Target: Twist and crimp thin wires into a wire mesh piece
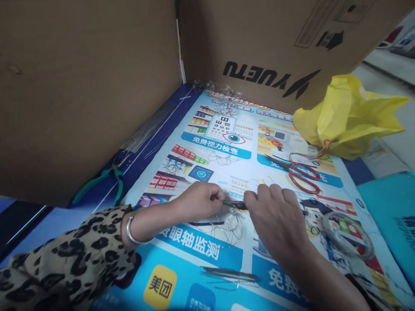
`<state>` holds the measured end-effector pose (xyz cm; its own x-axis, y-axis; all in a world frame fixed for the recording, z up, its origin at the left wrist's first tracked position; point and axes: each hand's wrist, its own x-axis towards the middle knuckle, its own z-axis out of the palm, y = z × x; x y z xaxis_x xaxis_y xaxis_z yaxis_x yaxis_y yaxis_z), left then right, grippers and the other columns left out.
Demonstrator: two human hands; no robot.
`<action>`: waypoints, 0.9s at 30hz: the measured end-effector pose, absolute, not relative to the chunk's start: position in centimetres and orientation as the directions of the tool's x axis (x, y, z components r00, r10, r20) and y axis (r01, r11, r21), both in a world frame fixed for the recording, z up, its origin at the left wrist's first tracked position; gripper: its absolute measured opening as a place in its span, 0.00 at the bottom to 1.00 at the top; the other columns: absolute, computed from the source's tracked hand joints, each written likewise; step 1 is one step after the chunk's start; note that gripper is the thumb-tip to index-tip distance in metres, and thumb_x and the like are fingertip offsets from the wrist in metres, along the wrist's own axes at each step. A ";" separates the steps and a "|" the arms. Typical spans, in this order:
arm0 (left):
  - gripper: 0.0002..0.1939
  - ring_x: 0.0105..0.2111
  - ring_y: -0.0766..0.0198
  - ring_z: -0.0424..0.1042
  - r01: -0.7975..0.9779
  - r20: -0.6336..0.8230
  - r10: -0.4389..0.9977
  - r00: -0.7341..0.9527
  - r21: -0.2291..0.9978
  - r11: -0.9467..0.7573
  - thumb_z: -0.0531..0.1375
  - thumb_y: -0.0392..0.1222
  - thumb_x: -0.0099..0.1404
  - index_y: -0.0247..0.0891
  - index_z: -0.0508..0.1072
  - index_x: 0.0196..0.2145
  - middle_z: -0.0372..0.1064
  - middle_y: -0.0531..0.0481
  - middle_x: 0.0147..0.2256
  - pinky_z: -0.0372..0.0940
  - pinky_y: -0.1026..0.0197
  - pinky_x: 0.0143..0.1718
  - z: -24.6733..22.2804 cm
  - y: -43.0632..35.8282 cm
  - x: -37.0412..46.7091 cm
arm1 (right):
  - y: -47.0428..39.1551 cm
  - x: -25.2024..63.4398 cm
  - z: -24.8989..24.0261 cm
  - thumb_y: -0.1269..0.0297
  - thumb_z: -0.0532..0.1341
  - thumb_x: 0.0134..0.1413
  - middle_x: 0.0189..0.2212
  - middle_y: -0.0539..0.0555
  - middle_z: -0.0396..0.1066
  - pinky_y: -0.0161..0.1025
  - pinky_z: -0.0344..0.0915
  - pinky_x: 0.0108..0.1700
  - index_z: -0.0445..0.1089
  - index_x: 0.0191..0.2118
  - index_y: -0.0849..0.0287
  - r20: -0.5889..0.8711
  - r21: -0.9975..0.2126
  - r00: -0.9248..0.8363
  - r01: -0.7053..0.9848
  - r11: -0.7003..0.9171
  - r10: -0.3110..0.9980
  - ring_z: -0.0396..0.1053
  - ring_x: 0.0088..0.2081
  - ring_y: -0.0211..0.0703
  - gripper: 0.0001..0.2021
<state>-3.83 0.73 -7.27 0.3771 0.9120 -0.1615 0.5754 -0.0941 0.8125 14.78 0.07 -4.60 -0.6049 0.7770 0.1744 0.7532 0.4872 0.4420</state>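
Note:
Near the middle of the printed sheet (246, 255), my left hand (205, 201) is closed in a pinch on thin wire. My right hand (275, 219) wraps round a dark slim tool (236, 204), whose tip meets the left fingertips. The tool looks like pliers, but its handles are hidden in the palm. Thin bent wire (230, 226) hangs or lies just below the hands. A bundle of short straight wires (229, 274) rests closer to me, and a coil of wire (347, 235) lies at the right.
Red-handled scissors (304, 177) lie beyond my right hand, beside a yellow bag (348, 116). Teal-handled pliers (103, 182) are at the left. Cardboard panels (248, 41) stand at the back and left. Wire shapes (227, 98) lie at the back; a teal packet (395, 216) sits right.

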 end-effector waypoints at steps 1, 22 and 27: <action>0.06 0.24 0.69 0.62 0.579 -0.160 0.916 0.367 0.810 -0.090 0.52 0.36 0.53 0.35 0.69 0.25 0.68 0.53 0.23 0.56 0.66 0.26 -7.4 0.8 -3.8 | 0.2 14.8 -4.6 0.74 0.54 0.50 0.24 0.57 0.63 0.42 0.41 0.32 0.65 0.26 0.57 0.174 0.440 -0.603 0.755 0.486 0.779 0.56 0.30 0.49 0.07; 0.05 0.24 0.69 0.61 0.559 -0.131 0.945 0.299 0.827 -0.063 0.52 0.36 0.53 0.36 0.67 0.24 0.64 0.54 0.22 0.54 0.67 0.25 -8.0 0.8 -3.6 | 1.8 15.1 -6.3 0.73 0.55 0.51 0.26 0.56 0.65 0.43 0.43 0.33 0.65 0.30 0.58 0.119 0.399 -0.605 0.755 0.520 0.787 0.60 0.32 0.50 0.04; 0.05 0.24 0.69 0.61 0.531 -0.123 0.944 0.306 0.845 -0.062 0.52 0.36 0.52 0.35 0.67 0.24 0.64 0.55 0.22 0.55 0.67 0.25 -8.0 0.8 -3.7 | 2.0 15.3 -6.6 0.72 0.56 0.50 0.26 0.56 0.66 0.43 0.44 0.33 0.65 0.29 0.57 0.117 0.383 -0.611 0.755 0.532 0.783 0.60 0.32 0.50 0.04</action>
<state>-3.68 0.76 -8.03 0.3062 0.9440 -0.1231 0.5313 -0.0622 0.8449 15.31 1.98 -6.60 -0.6111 0.7829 0.1165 0.7550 0.5322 0.3831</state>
